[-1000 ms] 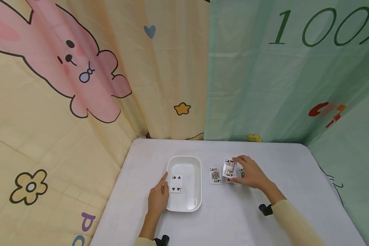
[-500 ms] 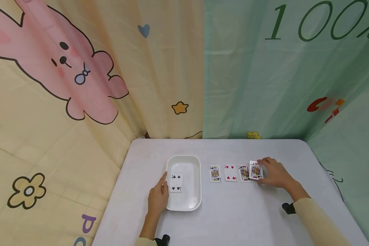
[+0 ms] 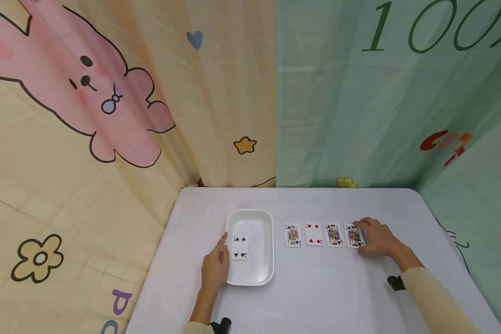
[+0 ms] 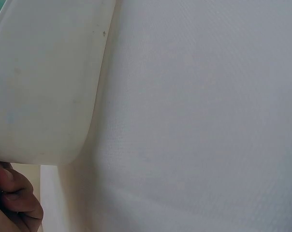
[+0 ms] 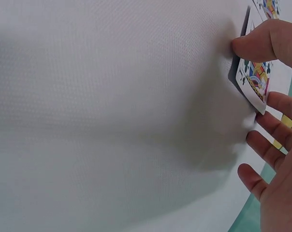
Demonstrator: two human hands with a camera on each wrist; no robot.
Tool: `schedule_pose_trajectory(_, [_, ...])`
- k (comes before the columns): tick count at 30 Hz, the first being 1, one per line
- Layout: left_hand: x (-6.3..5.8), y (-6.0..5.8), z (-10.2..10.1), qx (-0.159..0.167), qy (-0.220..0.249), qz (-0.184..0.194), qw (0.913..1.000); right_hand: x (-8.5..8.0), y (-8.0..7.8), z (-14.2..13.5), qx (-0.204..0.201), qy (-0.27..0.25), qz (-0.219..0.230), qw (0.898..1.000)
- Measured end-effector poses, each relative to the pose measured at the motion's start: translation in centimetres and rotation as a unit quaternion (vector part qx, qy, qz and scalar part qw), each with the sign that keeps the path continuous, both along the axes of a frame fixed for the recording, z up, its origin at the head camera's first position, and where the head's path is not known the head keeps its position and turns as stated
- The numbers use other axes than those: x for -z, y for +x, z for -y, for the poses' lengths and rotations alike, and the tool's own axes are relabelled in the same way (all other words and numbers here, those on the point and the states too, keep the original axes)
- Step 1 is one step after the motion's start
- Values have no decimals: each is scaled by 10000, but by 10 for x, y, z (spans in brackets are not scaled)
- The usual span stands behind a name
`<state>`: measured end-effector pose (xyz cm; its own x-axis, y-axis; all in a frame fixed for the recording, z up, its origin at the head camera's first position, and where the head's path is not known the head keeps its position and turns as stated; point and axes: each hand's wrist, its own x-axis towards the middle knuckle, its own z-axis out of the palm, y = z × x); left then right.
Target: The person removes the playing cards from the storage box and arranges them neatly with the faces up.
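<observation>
At the right end of a row, my right hand (image 3: 379, 239) pinches a club face card (image 3: 354, 235) by its edges, thumb on one side and fingertips on the other. In the right wrist view this playing card (image 5: 256, 79) tilts slightly, one edge off the cloth. My left hand (image 3: 215, 268) holds the left rim of a white tray (image 3: 252, 282), index finger stretched along it. Curled fingers (image 4: 22, 193) show against the tray's wall in the left wrist view. A four of clubs (image 3: 239, 248) lies face up inside the tray, along its left side.
Left of the held card lie another face card (image 3: 333, 235), a four of hearts (image 3: 314, 234) and a further face card (image 3: 292, 235), all face up. White cloth covers the table (image 3: 309, 297). Printed curtains (image 3: 234, 93) hang behind it and at both sides.
My right hand has carried the face card rightward from above the four of hearts, then lowered it at the row's right end. The left hand and tray stay put.
</observation>
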<state>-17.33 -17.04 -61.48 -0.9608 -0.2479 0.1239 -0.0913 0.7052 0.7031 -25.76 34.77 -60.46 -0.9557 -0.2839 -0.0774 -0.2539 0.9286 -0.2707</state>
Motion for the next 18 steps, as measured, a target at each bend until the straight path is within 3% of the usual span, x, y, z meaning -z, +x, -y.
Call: schedule_pose_trajectory(18, [1,0,1,2,1,21,10000,5,-4,5,78,52,49,9999])
